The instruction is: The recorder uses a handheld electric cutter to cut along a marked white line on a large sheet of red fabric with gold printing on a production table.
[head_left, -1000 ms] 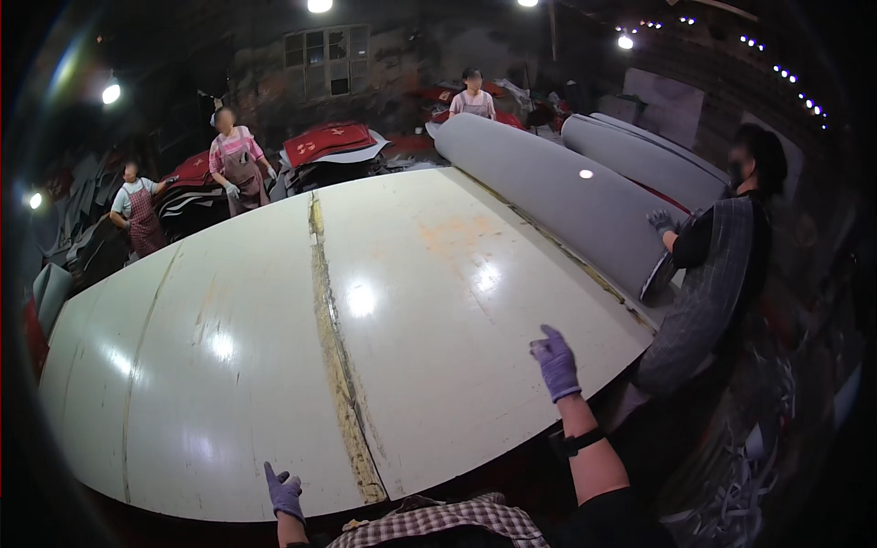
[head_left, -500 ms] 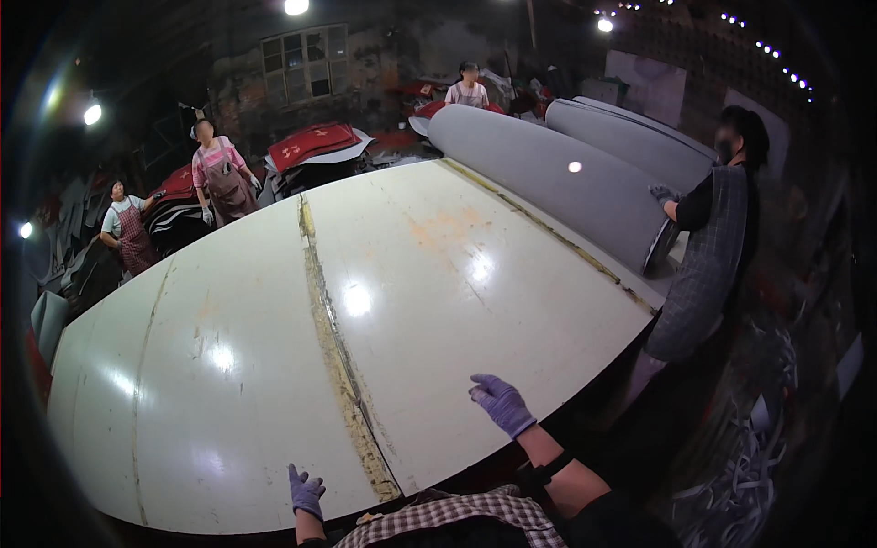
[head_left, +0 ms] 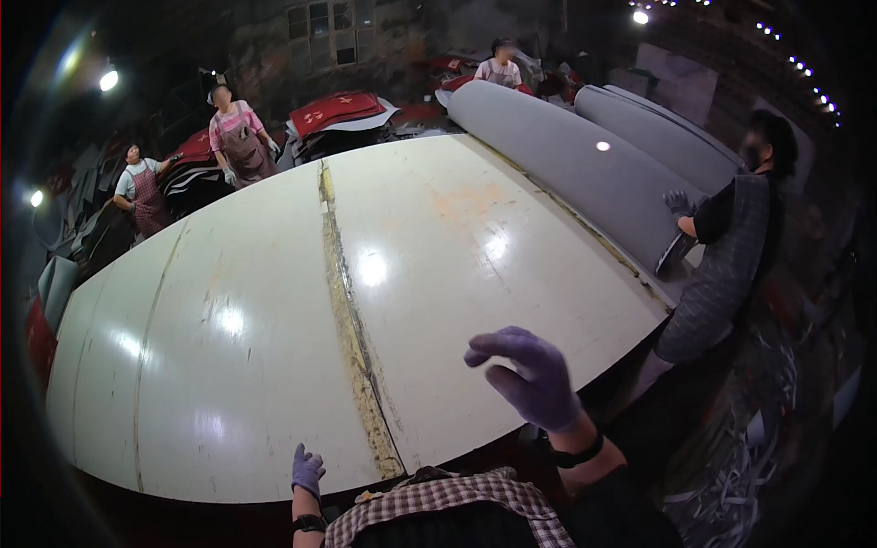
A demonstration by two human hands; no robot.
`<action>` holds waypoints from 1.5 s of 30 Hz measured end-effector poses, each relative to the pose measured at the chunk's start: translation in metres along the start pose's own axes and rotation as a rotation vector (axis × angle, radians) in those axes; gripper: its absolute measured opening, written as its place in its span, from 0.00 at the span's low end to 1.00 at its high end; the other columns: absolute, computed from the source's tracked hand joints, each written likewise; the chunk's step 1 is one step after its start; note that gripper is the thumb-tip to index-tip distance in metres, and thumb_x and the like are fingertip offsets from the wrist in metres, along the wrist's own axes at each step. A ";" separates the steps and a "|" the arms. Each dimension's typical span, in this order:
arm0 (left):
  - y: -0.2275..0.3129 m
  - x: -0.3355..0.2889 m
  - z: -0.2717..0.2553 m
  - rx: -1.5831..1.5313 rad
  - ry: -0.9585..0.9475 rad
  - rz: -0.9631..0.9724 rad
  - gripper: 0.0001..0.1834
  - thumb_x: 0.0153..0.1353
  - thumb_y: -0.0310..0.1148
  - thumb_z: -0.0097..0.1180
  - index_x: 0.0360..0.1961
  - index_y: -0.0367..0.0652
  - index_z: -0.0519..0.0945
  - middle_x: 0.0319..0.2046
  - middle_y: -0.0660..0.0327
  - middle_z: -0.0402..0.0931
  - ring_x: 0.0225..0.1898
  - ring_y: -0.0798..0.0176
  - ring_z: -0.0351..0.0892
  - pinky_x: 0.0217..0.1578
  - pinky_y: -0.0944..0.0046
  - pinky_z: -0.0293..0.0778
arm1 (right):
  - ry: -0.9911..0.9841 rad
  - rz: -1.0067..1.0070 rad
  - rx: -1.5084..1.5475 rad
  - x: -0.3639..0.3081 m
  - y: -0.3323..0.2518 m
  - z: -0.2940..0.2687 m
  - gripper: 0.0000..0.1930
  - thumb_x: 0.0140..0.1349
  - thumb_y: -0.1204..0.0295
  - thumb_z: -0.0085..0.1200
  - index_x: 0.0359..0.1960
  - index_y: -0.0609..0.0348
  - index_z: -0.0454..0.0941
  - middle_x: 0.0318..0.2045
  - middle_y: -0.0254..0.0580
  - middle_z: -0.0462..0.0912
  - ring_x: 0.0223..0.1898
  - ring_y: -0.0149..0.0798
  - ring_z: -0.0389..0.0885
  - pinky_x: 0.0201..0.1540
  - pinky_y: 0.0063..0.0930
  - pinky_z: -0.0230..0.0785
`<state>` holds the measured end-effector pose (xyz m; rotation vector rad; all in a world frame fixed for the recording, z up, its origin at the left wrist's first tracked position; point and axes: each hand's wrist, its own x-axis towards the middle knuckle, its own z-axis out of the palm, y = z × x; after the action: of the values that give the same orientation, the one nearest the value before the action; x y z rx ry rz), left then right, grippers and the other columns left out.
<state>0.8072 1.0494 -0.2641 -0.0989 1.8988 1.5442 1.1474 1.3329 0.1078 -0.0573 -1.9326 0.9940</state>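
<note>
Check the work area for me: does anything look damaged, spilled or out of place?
Yes: the pale table has a ragged, yellowish seam where the surface looks worn away, with orange-brown stains to its right. Loose grey strips lie tangled at lower right, like untidied scrap.

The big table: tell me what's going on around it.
The right hand is held up, empty, fingers bent; the left hand, also empty, is near the table's near edge. At right, a co-worker's hand is at the grey roll. Three more people stand beyond the far side.
</note>
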 end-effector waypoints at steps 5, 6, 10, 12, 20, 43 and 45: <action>0.022 -0.017 0.020 -0.017 -0.074 -0.017 0.42 0.54 0.23 0.51 0.68 0.54 0.46 0.62 0.50 0.54 0.46 0.57 0.71 0.44 0.52 0.71 | -0.403 -0.687 0.375 0.048 -0.079 -0.025 0.18 0.61 0.62 0.47 0.41 0.66 0.78 0.34 0.51 0.78 0.34 0.44 0.80 0.39 0.42 0.74; 0.021 -0.019 0.013 -0.028 -0.051 0.001 0.43 0.54 0.23 0.51 0.68 0.54 0.46 0.61 0.50 0.54 0.45 0.58 0.71 0.43 0.53 0.72 | -0.306 -0.671 0.403 0.044 -0.086 -0.016 0.17 0.61 0.63 0.47 0.41 0.66 0.78 0.34 0.49 0.78 0.34 0.44 0.79 0.39 0.43 0.74; 0.018 -0.021 -0.003 -0.090 -0.025 -0.018 0.42 0.55 0.23 0.51 0.68 0.56 0.46 0.61 0.50 0.55 0.45 0.58 0.72 0.41 0.53 0.72 | -0.029 -0.939 0.404 0.064 -0.109 0.016 0.13 0.58 0.77 0.50 0.39 0.41 0.81 0.28 0.43 0.77 0.27 0.35 0.77 0.29 0.33 0.76; 0.017 -0.021 -0.002 -0.074 -0.041 -0.013 0.43 0.55 0.22 0.51 0.68 0.56 0.45 0.62 0.49 0.55 0.44 0.58 0.72 0.41 0.52 0.72 | -0.063 -0.937 0.435 0.066 -0.100 0.016 0.12 0.57 0.78 0.50 0.38 0.43 0.81 0.28 0.43 0.77 0.27 0.36 0.77 0.29 0.33 0.76; 0.011 -0.021 -0.007 -0.072 0.038 -0.037 0.43 0.53 0.22 0.52 0.68 0.58 0.47 0.57 0.56 0.59 0.40 0.59 0.73 0.38 0.53 0.74 | -0.090 -0.943 0.496 0.062 -0.094 0.012 0.12 0.55 0.78 0.51 0.38 0.45 0.80 0.27 0.43 0.77 0.26 0.37 0.76 0.27 0.33 0.75; 0.026 -0.022 -0.001 -0.050 -0.040 -0.007 0.43 0.55 0.23 0.52 0.68 0.58 0.45 0.62 0.53 0.56 0.46 0.58 0.72 0.41 0.52 0.72 | -0.279 -0.544 0.447 0.021 -0.071 0.012 0.12 0.56 0.76 0.52 0.42 0.63 0.77 0.33 0.47 0.78 0.32 0.42 0.78 0.36 0.38 0.72; 0.016 -0.025 -0.025 -0.078 0.015 -0.006 0.43 0.55 0.23 0.52 0.68 0.58 0.46 0.61 0.54 0.56 0.45 0.59 0.72 0.40 0.53 0.72 | -0.254 -0.360 0.426 0.011 -0.047 0.031 0.12 0.53 0.81 0.54 0.41 0.64 0.77 0.32 0.46 0.79 0.31 0.42 0.79 0.35 0.34 0.72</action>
<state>0.8079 1.0233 -0.2353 -0.1514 1.8479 1.6180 1.1340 1.2868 0.1397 0.6649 -1.8230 1.1804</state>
